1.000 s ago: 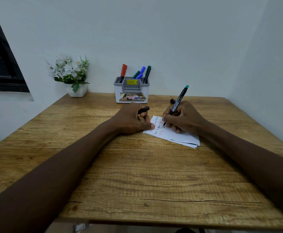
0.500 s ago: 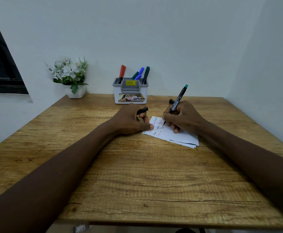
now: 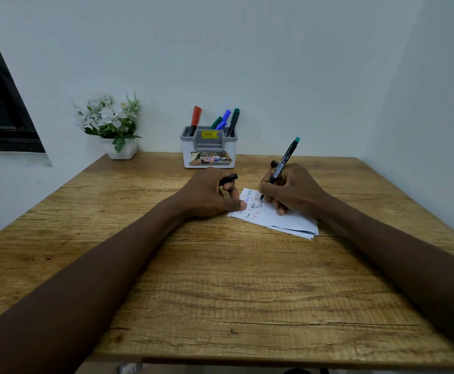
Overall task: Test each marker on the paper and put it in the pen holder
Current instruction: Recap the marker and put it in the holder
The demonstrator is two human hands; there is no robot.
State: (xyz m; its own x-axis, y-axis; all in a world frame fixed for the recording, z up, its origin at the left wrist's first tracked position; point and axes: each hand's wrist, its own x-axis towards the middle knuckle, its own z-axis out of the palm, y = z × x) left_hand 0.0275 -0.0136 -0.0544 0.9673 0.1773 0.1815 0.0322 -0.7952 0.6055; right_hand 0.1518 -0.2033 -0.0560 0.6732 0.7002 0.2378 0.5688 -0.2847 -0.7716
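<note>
Wooden desk (image 3: 220,279) against pale wall, pen holder (image 3: 209,147) at back with markers standing in it. Right hand (image 3: 292,194) pinching black marker (image 3: 281,166), tip down on paper (image 3: 282,218), teal end tilted up, away and rightward. Left hand (image 3: 209,197) curled around black cap (image 3: 228,179), thumb pressing paper's left edge.

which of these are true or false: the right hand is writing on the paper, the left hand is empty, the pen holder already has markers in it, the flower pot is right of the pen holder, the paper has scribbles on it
1. The right hand holds a marker with its tip on the paper. True.
2. The left hand is empty. False: it holds a black cap and its thumb rests on the paper's edge.
3. The pen holder already has markers in it. True: red, blue and green ones stand in it.
4. The flower pot stands right of the pen holder. False: it is to the left, by the wall.
5. The paper has coloured scribbles on it. True.
</note>
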